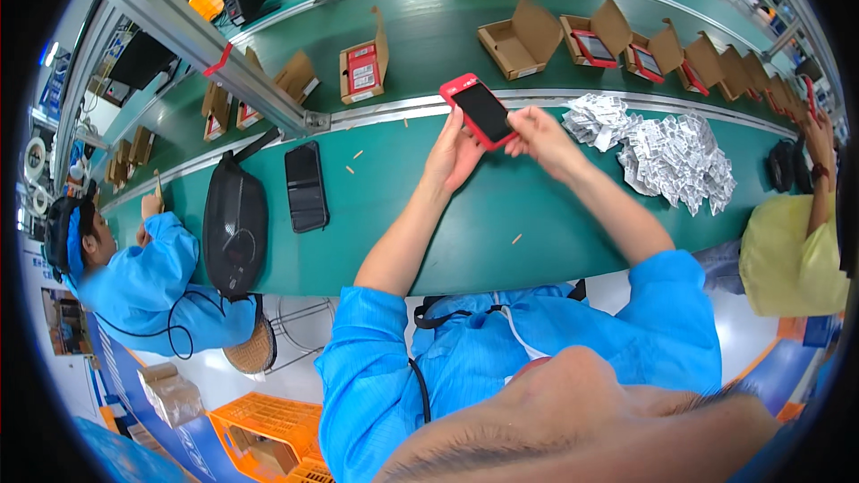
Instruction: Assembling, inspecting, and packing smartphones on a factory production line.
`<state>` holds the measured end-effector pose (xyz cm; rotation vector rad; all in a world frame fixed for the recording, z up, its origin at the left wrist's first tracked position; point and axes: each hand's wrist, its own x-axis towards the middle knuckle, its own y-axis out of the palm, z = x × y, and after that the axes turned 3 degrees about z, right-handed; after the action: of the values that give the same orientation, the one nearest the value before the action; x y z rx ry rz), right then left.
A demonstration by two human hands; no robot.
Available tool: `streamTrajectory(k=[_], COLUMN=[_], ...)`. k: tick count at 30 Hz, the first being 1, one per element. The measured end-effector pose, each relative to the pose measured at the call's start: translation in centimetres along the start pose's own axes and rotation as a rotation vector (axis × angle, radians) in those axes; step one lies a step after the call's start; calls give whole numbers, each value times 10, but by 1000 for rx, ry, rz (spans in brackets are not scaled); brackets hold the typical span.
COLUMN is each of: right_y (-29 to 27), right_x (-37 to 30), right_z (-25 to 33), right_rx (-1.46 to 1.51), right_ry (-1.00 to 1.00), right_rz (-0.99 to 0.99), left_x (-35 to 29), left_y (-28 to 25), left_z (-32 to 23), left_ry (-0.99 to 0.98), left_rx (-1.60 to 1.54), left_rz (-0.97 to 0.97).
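Note:
A red-framed, phone-like handheld device [483,114] with a dark screen is tilted between my two hands above the green bench. My left hand [454,157] grips its lower left side from beneath, with the thumb along the edge. At the lower right corner, the fingers of my right hand [542,142] are closed on the device. Just beyond it, an open brown cardboard box [517,46] stands on the conveyor belt with nothing visible inside. A heap of small white printed packets [677,163] lies to the right of my right hand.
More open boxes [591,39] with red devices line the green belt [429,40], behind a metal rail. A black pouch [235,225] and black phone case [307,186] lie at left. Co-workers sit on both sides, one in blue [148,273], one in yellow [792,255].

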<state>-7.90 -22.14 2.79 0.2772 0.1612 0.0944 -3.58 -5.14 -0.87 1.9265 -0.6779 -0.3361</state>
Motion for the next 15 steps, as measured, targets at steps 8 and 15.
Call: streamTrajectory(k=[8,15], right_y=[9,20], right_x=[-18,-25], right_z=[-36,-30], right_rx=[528,641], right_ry=[37,133], right_rz=[111,183], left_x=[-4,-3], left_y=[10,11], left_z=[-1,-5], left_ry=[18,25], left_rx=[216,323], left_rz=[78,48])
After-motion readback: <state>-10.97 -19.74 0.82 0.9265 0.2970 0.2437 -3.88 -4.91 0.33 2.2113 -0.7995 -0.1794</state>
